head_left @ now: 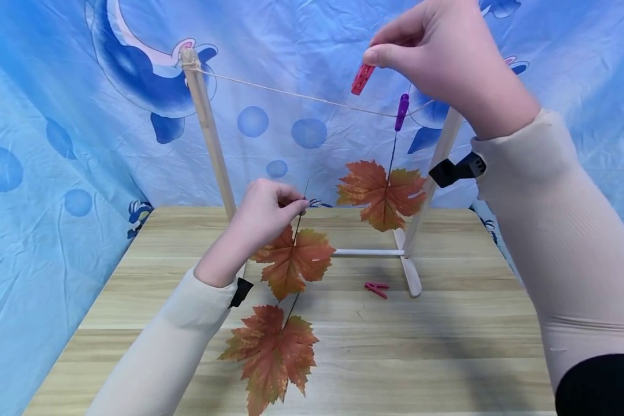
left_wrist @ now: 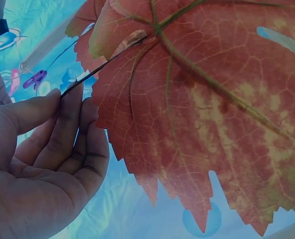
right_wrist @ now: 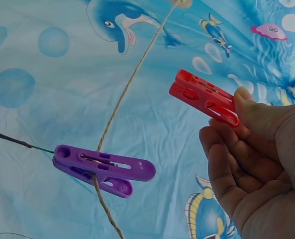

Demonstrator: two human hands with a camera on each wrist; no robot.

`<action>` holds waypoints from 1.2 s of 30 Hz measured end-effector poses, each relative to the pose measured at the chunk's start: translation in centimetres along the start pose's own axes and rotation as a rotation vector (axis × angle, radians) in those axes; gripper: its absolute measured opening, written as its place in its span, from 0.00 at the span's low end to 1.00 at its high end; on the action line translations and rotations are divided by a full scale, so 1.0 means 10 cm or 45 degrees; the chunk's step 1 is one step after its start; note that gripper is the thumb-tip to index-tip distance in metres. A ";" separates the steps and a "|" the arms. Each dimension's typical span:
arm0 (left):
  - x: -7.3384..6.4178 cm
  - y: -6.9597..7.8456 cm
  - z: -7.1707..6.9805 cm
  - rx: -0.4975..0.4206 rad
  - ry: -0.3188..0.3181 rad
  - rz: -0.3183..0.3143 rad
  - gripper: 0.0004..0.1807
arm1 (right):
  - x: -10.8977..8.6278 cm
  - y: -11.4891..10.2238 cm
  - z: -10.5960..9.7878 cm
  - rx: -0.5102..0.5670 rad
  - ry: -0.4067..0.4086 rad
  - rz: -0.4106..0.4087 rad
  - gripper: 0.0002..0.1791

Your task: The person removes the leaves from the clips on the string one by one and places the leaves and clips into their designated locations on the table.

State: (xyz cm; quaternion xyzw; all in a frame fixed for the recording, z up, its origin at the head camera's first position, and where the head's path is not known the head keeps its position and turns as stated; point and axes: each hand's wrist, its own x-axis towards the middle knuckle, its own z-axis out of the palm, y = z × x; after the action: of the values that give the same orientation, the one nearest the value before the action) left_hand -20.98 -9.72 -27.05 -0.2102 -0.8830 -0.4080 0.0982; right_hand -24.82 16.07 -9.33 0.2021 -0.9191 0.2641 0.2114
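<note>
My left hand (head_left: 270,211) pinches the thin dark stem (left_wrist: 95,72) of an artificial autumn leaf (head_left: 296,263), which hangs below the fingers. In the left wrist view a large red-orange leaf (left_wrist: 187,99) fills much of the picture. My right hand (head_left: 431,55) holds a red clothespin (right_wrist: 204,97) by one end between thumb and fingers, above the string (head_left: 291,91). Near it a purple clothespin (right_wrist: 105,167) grips the string and the stem of another orange leaf (head_left: 382,193), which hangs down.
The string runs between two wooden posts (head_left: 208,127) joined low down by a white rod (head_left: 369,252). A pink-red clothespin (head_left: 377,289) lies on the wooden table (head_left: 447,323). Another orange leaf (head_left: 273,352) shows toward the front. Behind is a blue dolphin-print cloth (head_left: 301,46).
</note>
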 end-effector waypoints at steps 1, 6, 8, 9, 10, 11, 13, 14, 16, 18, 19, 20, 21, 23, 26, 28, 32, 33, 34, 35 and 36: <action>-0.01 0.00 -0.01 0.003 -0.006 -0.008 0.06 | -0.03 0.00 -0.01 0.006 0.006 -0.008 0.22; -0.09 -0.03 -0.04 -0.001 -0.029 -0.055 0.06 | -0.18 0.00 -0.03 0.055 0.030 -0.058 0.21; -0.12 -0.04 -0.06 0.002 -0.036 -0.075 0.06 | -0.24 -0.02 -0.03 0.072 0.043 -0.089 0.20; -0.14 -0.05 -0.06 0.002 -0.042 -0.087 0.06 | -0.26 -0.03 -0.03 0.067 0.048 -0.106 0.20; -0.15 -0.06 -0.07 0.004 -0.046 -0.098 0.06 | -0.29 -0.03 -0.03 0.063 0.049 -0.118 0.20; -0.17 -0.07 -0.07 0.008 -0.051 -0.109 0.06 | -0.32 -0.04 -0.02 0.059 0.047 -0.138 0.19; -0.19 -0.08 -0.08 0.020 -0.056 -0.122 0.06 | -0.38 -0.04 -0.01 0.050 0.030 -0.170 0.19; -0.20 -0.09 -0.09 0.025 -0.058 -0.127 0.06 | -0.42 -0.04 -0.01 0.041 0.015 -0.196 0.18; -0.22 -0.10 -0.09 0.033 -0.060 -0.133 0.06 | -0.49 -0.03 0.01 0.058 -0.027 -0.221 0.17; -0.24 -0.10 -0.10 0.040 -0.062 -0.138 0.06 | -0.57 -0.02 0.04 0.068 -0.062 -0.247 0.17; -0.25 -0.11 -0.10 0.041 -0.066 -0.140 0.06 | -0.61 -0.02 0.05 0.079 -0.076 -0.257 0.16; -0.26 -0.11 -0.11 0.033 -0.070 -0.145 0.06 | -0.64 -0.01 0.07 0.088 -0.083 -0.267 0.16; -0.27 -0.12 -0.11 0.025 -0.075 -0.149 0.06 | -0.68 0.00 0.09 0.091 -0.091 -0.267 0.16; -0.30 -0.12 -0.11 0.007 -0.087 -0.154 0.06 | -0.75 0.02 0.13 0.097 -0.089 -0.272 0.16; -0.32 -0.14 -0.11 -0.016 -0.103 -0.154 0.06 | -0.86 0.07 0.20 0.117 -0.087 -0.268 0.15; -0.34 -0.16 -0.11 -0.017 -0.108 -0.150 0.06 | -0.93 0.11 0.24 0.128 -0.091 -0.267 0.14; -0.38 -0.19 -0.10 -0.015 -0.107 -0.150 0.05 | -1.02 0.20 0.34 0.185 -0.116 -0.283 0.12; -0.40 -0.20 -0.10 -0.015 -0.104 -0.155 0.05 | -1.04 0.22 0.36 0.205 -0.123 -0.288 0.11; -0.41 -0.21 -0.10 -0.013 -0.104 -0.160 0.05 | -1.06 0.25 0.39 0.219 -0.130 -0.294 0.10; -0.42 -0.21 -0.09 -0.013 -0.105 -0.167 0.05 | -1.09 0.27 0.42 0.231 -0.135 -0.302 0.09; -0.43 -0.22 -0.09 -0.009 -0.108 -0.174 0.05 | -1.11 0.30 0.45 0.244 -0.142 -0.308 0.08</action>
State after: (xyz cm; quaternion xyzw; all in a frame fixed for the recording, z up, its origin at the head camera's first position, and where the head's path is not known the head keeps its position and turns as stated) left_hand -18.11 -12.91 -29.42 -0.1669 -0.8972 -0.4077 0.0318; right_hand -18.30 18.72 -19.50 0.3448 -0.8691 0.3114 0.1699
